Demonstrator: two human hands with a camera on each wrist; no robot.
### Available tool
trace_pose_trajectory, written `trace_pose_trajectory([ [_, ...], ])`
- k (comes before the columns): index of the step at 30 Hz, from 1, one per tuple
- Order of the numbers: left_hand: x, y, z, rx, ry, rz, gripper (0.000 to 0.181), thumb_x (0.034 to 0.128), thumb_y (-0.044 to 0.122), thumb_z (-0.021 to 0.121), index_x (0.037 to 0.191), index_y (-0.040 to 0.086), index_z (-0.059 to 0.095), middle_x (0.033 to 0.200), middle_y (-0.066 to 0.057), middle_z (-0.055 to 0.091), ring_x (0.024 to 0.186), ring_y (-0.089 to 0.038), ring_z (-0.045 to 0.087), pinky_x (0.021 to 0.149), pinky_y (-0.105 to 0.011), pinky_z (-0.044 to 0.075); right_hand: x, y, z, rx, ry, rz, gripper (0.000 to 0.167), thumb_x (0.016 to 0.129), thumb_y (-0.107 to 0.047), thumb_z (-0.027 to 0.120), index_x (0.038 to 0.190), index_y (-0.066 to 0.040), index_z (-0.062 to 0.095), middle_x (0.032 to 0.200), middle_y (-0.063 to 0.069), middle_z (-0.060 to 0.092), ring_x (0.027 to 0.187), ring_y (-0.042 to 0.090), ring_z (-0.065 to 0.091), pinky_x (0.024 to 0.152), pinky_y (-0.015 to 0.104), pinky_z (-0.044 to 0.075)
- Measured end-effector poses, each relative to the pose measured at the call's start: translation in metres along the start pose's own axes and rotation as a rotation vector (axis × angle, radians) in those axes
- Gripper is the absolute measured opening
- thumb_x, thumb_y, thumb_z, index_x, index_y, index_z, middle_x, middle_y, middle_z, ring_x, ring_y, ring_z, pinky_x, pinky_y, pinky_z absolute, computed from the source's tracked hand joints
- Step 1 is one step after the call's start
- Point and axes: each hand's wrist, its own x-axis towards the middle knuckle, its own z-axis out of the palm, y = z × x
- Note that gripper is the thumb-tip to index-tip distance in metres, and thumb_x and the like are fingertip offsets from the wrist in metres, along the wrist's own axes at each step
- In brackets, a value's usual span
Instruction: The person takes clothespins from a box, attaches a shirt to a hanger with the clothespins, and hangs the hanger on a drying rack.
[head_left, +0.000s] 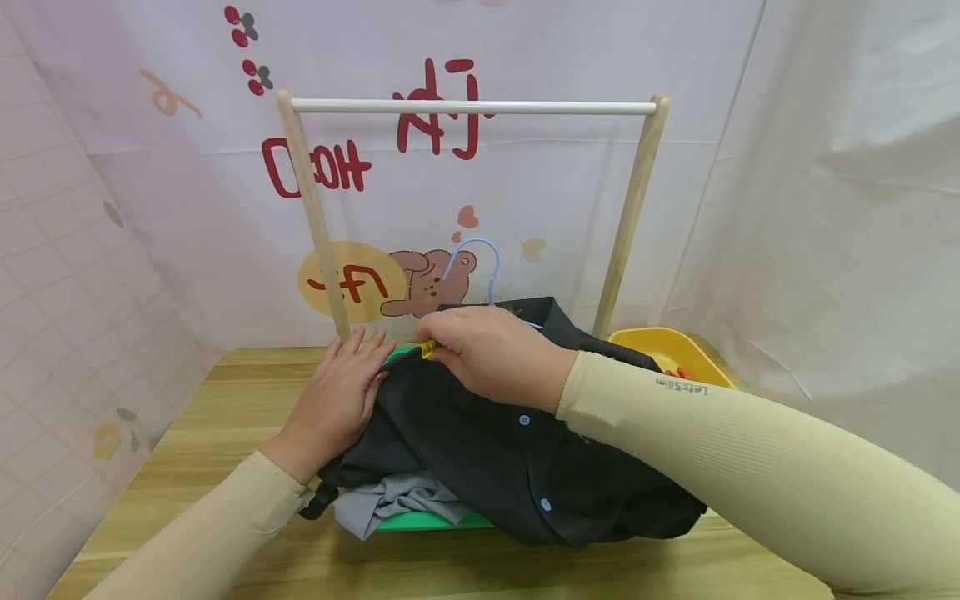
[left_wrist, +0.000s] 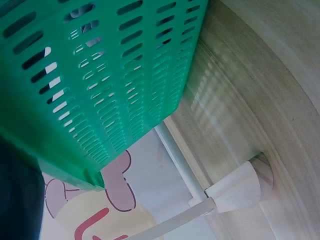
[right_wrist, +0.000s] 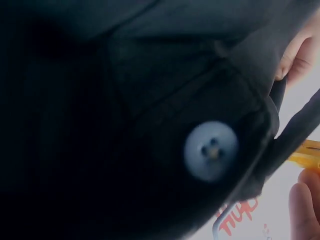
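A black shirt [head_left: 480, 442] with pale blue buttons hangs on a light blue hanger [head_left: 495, 258] and drapes over a green basket [head_left: 427, 522]. My right hand [head_left: 498, 350] pinches a yellow clothespin [head_left: 427, 349] at the shirt's left shoulder edge; the clothespin [right_wrist: 307, 154] also shows in the right wrist view. Beside it, my left hand [head_left: 337, 400] holds the shoulder cloth between thumb and fingers. In the right wrist view, part of the left hand [right_wrist: 300, 55] meets the dark fabric. Grey cloth [head_left: 405, 496] lies in the basket under the shirt.
Behind the basket stands a rack with wooden posts [head_left: 630, 217] and a white bar [head_left: 472, 107]. A yellow bin [head_left: 652, 337] with red items sits at the right. Everything rests on a wooden table [head_left: 187, 450] against a printed cloth backdrop.
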Motion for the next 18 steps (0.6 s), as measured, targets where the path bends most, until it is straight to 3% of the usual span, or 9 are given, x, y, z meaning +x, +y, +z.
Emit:
trace_pose_trajectory([
  [7, -0.001, 0.001, -0.001, -0.005, -0.001, -0.007, 0.045, 0.1062, 0.015, 0.060, 0.149, 0.001, 0.057, 0.159, -0.022, 0.050, 0.152, -0.048, 0.040, 0.125, -0.069, 0.026, 0.006, -0.001, 0.007, -0.017, -0.032, -0.023, 0.018, 0.100, -0.011, 0.072, 0.118, -0.009, 0.067, 0.110, 0.002, 0.077, 0.095, 0.013, 0.074, 0.088, 0.026, 0.061],
  [18, -0.001, 0.002, -0.003, -0.012, -0.002, -0.006, 0.047, 0.1062, 0.013, 0.060, 0.152, 0.004, 0.055, 0.159, -0.023, 0.051, 0.153, -0.048, 0.039, 0.125, -0.069, 0.026, 0.015, -0.007, 0.013, 0.013, -0.136, 0.016, 0.019, 0.102, -0.011, 0.070, 0.120, -0.007, 0.067, 0.116, 0.003, 0.077, 0.101, 0.015, 0.074, 0.096, 0.029, 0.060],
])
